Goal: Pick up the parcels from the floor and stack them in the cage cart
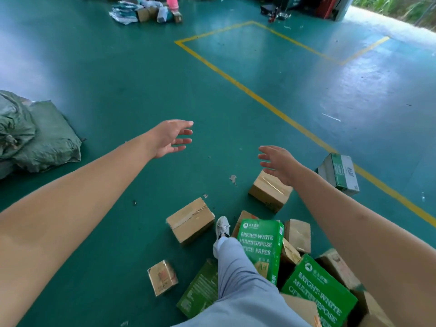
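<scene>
**boxhauler:** While both arms are reaching out over the green floor (118, 74), neither hand is holding anything. The left hand (168, 138) is hanging wide open with fingers spread, over bare floor, and the right hand (279, 165) is open too, fingers splayed. The two hands are well apart, palms sort of facing each other. Which parcel are they going for?

**cartstacker:** My guess is the taped brown carton (270, 191) sitting directly under the right hand. The hand is overlapping its far top corner in the view, though I can't tell if it's actually touching. The right hand is way nearer; the left one is off to the carton's left and further out, so it would need to be swinging in and down. The carton's long axis is running diagonally, far-left to near-right, so the hands look to be closing on its two ends.

**boxhauler:** What about the rest?

**cartstacker:** Plenty is lying around the person's leg (238, 274): another taped carton (191, 220) nearer and to the left, a small shiny box (162, 277), and two green office paper boxes (260, 249) by the shoe, plus a white and green box (339, 173) beside the yellow line (266, 105). The cage cart isn't showing anywhere, so stacking is looking a long way off.
</scene>
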`<state>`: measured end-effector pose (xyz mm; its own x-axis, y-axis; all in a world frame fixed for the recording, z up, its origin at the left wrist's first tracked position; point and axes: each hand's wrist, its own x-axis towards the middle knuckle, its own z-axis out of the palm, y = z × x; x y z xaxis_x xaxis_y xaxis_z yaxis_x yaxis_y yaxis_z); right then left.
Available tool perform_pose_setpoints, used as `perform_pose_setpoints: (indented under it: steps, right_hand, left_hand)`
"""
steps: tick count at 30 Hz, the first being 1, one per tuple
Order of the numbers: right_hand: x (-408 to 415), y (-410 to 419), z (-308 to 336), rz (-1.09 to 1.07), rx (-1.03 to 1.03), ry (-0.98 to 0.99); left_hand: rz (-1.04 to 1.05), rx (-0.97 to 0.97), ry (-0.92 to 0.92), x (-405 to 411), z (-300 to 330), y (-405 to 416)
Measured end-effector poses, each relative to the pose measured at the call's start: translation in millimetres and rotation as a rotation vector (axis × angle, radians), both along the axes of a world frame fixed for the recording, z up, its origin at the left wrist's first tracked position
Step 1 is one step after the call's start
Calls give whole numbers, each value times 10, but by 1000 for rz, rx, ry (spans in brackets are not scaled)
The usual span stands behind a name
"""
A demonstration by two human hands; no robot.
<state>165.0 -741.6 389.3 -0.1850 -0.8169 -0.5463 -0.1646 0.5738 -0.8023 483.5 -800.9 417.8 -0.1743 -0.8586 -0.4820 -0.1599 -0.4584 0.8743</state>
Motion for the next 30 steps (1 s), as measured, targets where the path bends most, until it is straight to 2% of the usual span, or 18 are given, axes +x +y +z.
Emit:
perform_pose_setpoints:
  steps: [4, 9, 12, 16, 22, 30]
  right_hand:
    - [-35, -1117, -201, 41, -22, -7]
    - [-210, -2761, -555, 69, -13, -48]
    - [-450, -3566, -482, 33, 26, -33]
    - [-804, -4433, -82, -13, -36, -46]
    - [-1426, -5084, 183, -141, -108, -58]
    - [-2314, -5777, 46, -414, -108, -75]
  left_hand:
    - [18, -6, -10, -49, -126, -858]
    - [59, 0, -55, -427, -351, -2408]
    - [12, 20, -83, -702, -259, -3278]
    - [-51, -24, -88, -1079, 41, -4230]
    - [-172, -54, -56, -1900, 234, -5308]
    - [-445, -56, -47, -3130, 46, -6599]
